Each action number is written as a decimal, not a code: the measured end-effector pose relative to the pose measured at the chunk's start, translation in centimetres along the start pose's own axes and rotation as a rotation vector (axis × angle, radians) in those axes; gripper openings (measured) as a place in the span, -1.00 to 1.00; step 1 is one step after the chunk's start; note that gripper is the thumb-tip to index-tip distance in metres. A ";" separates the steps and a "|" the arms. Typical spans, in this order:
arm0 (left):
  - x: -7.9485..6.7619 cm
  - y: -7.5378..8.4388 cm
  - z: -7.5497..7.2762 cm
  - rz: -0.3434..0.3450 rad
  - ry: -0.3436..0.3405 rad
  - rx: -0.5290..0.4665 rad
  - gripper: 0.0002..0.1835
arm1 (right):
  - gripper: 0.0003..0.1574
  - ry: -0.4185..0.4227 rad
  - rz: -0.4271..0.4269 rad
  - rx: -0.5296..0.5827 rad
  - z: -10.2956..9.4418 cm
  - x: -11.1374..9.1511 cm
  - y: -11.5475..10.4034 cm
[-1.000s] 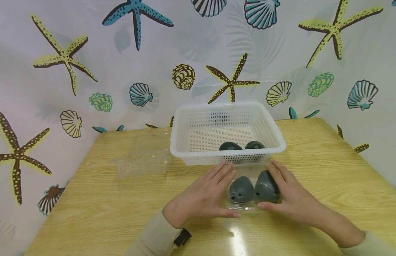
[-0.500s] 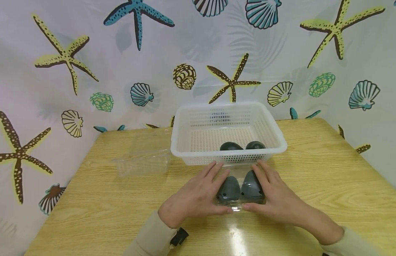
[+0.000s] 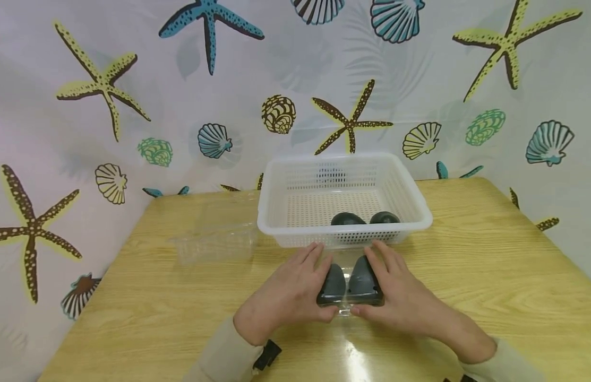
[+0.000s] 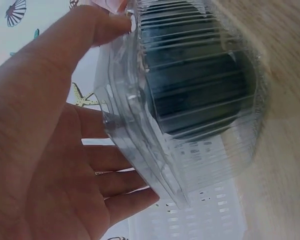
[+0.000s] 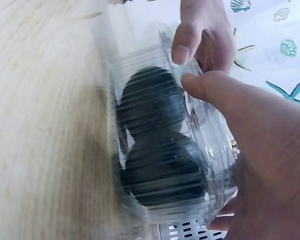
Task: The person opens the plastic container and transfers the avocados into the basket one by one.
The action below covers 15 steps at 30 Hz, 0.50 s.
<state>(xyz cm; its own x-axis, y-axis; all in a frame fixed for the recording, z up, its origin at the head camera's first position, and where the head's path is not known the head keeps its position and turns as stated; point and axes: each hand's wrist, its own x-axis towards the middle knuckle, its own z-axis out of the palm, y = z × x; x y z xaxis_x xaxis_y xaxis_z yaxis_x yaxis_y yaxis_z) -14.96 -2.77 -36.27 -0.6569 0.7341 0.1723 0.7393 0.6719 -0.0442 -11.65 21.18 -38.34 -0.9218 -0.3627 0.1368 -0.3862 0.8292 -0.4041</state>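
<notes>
A clear plastic clamshell box (image 3: 344, 259) stands in front of the white basket, between both hands. Through its ribbed wall show two dark green, avocado-like fruits (image 5: 162, 167), side by side. My left hand (image 3: 288, 297) grips the box's left part, thumb at the near edge and fingers toward the far side. At the right part, my right hand (image 3: 402, 300) holds it in the same way, the two thumbs near each other. In the left wrist view the thumb presses the rim (image 4: 135, 95). Whether the box touches the table is unclear.
A white perforated basket (image 3: 345, 229) stands just beyond the hands, with two more dark green fruits (image 3: 348, 218) by its near wall. Left of it lies an open clear plastic box (image 3: 216, 246) on the wooden table (image 3: 180, 313). A patterned cloth (image 3: 247, 69) hangs behind.
The box and its fruits have moved left. My right hand has come left with it, bringing the hands closer together, and both now hold the box more closely. The basket stays put.
</notes>
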 end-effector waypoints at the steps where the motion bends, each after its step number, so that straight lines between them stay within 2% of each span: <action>1: 0.1 0.1 -0.1 -0.002 -0.002 0.012 -0.02 | 0.41 0.000 0.003 0.000 0.0 0.1 0.1; 15: 0.2 1.2 0.1 0.005 0.022 0.148 -0.17 | 0.35 0.000 -0.016 0.049 0.1 0.5 1.3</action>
<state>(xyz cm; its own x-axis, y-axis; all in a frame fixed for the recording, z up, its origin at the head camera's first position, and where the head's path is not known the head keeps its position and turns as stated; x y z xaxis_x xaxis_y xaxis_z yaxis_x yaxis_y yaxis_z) -14.20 -1.84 -36.39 -0.6488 0.7360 0.1935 0.7113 0.6768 -0.1896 -12.63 21.99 -38.85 -0.9154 -0.3761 0.1438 -0.3992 0.8011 -0.4459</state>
